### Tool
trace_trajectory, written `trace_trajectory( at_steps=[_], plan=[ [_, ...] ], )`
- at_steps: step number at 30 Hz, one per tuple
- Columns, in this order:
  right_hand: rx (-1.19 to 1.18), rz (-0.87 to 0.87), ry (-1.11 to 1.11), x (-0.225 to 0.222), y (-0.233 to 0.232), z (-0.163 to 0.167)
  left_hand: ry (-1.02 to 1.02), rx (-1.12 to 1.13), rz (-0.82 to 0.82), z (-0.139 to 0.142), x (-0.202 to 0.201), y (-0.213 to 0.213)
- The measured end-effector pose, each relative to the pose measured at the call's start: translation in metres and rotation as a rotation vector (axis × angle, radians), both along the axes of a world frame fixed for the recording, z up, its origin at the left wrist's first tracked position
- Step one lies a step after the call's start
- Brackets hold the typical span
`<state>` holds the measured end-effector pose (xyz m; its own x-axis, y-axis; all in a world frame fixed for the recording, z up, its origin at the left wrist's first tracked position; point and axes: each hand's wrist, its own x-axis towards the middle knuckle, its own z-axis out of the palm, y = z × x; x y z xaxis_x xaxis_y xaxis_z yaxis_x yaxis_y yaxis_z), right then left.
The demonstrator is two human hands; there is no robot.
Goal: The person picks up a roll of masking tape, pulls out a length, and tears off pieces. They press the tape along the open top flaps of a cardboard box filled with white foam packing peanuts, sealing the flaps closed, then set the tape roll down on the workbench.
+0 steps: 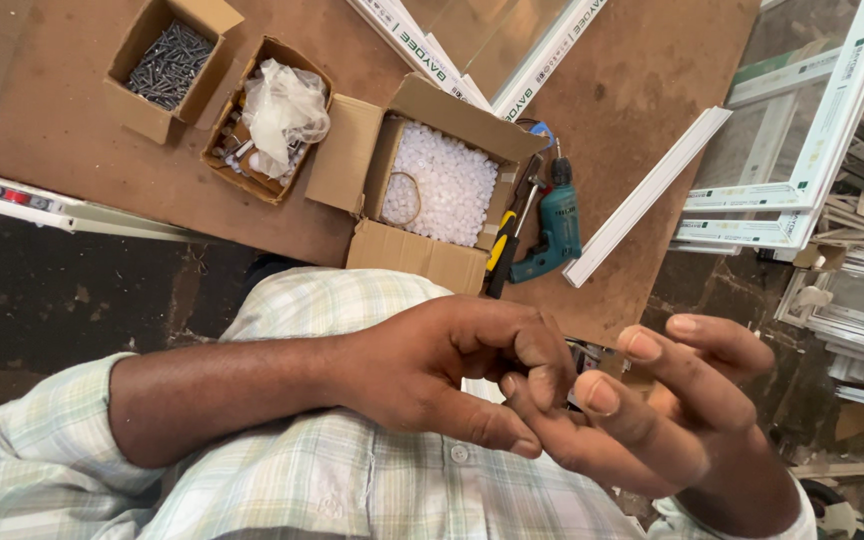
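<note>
Nearest to the camera is the checked shirt [352, 480], and just above it the two hands meet. The left hand [432, 375] comes across from the left. Its grip is closed, with the fingers curled and the thumb pressed against the fingers of the right hand [672, 420]. The right hand's grip is loose and mostly open, the fingers stretched out. I see no object in it, and I cannot tell whether something very small is pinched where the hands touch.

By my judgement the work in hand is at the fingers themselves (a rubbing or picking at them), and no tool is taken up. To reach for anything, the hands would first need to come apart and go forward to the table [52, 130].

On the table, closest to the hands, stands an open carton of small white caps [442, 185]. Just beside it lie a screwdriver [505, 245] with a yellow and black handle and a teal drill [552, 230]. A white strip [647, 195] lies near the drill. Farther left are a carton with a plastic bag [272, 115] and a carton of dark screws [167, 65]. Farthest, at the right, are stacked white window frames [802, 170].
</note>
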<state>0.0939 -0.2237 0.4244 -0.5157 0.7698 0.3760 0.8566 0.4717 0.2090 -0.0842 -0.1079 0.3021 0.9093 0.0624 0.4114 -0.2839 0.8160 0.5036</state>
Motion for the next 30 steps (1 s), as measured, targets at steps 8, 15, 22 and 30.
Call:
trace_trajectory(
  at_steps=[8,15,22,30],
  plan=[
    [-0.001,-0.023,-0.117,0.004,-0.017,0.003,-0.006,0.310,0.124,0.004,-0.002,0.011],
    [0.114,-0.065,0.106,0.005,-0.023,-0.015,-0.044,0.218,0.086,-0.002,-0.002,0.006],
    [-0.004,-0.038,0.030,0.008,-0.030,-0.007,-0.017,0.143,0.031,0.000,-0.001,0.005],
    [0.054,0.075,0.079,0.008,-0.006,-0.020,-0.013,0.249,0.111,0.004,-0.002,0.010]
  ],
)
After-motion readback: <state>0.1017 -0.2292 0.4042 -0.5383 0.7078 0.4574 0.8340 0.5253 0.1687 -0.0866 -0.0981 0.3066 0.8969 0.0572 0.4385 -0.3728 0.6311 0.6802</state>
